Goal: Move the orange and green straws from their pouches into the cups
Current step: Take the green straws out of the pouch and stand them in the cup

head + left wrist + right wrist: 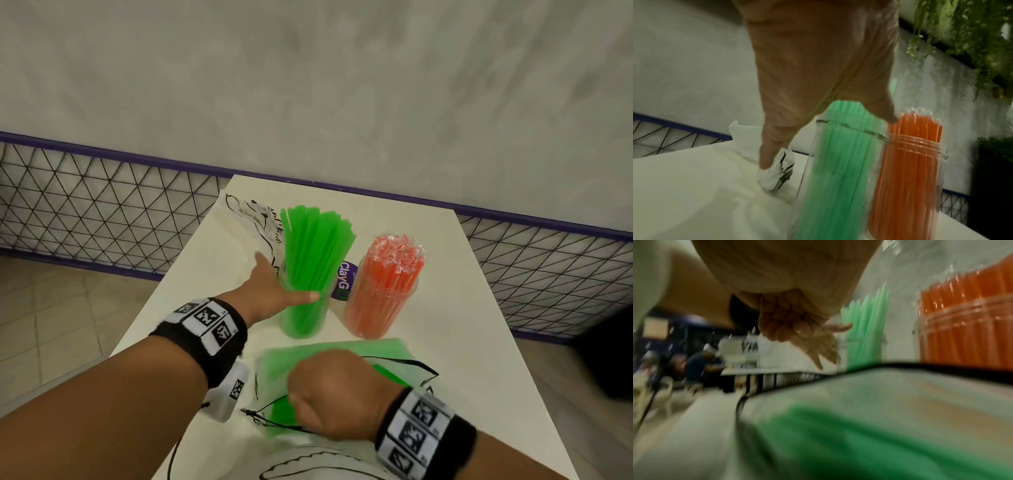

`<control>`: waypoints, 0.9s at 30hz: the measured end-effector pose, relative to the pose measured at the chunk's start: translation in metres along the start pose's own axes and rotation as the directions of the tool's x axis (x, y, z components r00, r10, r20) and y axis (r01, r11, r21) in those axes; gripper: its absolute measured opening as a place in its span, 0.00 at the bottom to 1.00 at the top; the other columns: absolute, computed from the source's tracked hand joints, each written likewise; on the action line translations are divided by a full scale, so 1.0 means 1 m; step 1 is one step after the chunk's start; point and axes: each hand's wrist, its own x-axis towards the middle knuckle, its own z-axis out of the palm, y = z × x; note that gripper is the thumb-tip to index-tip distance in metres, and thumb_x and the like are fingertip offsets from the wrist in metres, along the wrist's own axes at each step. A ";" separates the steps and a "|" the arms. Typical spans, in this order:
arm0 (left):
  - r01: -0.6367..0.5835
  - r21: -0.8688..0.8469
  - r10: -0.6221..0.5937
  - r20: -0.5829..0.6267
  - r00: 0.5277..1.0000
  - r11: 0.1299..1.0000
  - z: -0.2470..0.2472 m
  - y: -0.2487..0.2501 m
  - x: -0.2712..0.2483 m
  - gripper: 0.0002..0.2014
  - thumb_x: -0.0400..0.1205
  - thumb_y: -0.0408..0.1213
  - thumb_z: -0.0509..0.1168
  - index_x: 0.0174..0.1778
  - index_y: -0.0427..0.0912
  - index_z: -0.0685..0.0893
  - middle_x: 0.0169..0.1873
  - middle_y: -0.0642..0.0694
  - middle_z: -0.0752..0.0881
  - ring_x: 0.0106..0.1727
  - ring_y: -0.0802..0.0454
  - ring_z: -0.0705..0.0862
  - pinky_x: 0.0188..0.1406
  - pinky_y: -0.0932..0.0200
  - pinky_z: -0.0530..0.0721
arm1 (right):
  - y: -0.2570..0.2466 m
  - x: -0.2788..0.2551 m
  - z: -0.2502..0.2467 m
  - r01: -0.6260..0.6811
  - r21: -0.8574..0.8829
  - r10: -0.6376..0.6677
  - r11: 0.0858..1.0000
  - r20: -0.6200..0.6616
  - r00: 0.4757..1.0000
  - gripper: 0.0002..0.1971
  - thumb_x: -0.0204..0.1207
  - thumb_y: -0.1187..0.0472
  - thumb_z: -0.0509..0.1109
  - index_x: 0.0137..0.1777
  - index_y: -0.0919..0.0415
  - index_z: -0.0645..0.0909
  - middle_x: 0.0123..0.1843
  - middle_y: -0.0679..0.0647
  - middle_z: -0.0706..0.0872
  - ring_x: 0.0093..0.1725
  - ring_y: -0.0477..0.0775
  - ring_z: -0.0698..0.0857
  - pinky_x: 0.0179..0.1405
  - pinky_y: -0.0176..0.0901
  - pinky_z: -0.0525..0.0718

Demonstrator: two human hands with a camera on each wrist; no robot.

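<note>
A clear cup [301, 318] of green straws [315, 246] stands mid-table, beside a clear cup [376, 308] packed with wrapped orange straws [394, 263]. My left hand [287, 279] reaches to the green cup's rim with its fingers spread and straight. Its thumb lies across the front of the straws and the fingers pass behind. In the left wrist view that hand [828, 142] straddles the cup rim. A pouch [342, 353] with green straws inside lies near me. Over it hovers my right hand [329, 394], fingers [785, 324] curled, with nothing seen in them.
A white printed pouch [250, 219] lies crumpled at the back left, behind the green cup. A purple sticker [344, 281] sits on the white table [445, 342] between the cups. A wire mesh fence [102, 212] with a purple rail runs behind. Something dark [609, 349] stands at the right.
</note>
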 end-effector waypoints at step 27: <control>-0.351 0.661 -0.038 0.498 0.866 0.663 0.031 -0.051 -0.042 0.44 0.66 0.37 0.82 0.77 0.51 0.70 0.71 0.49 0.77 0.66 0.45 0.82 0.68 0.47 0.82 | 0.029 0.017 0.048 -0.300 -0.280 0.385 0.912 0.332 0.861 0.20 0.81 0.69 0.62 0.73 0.66 0.70 0.67 0.65 0.80 0.65 0.66 0.80 0.64 0.58 0.78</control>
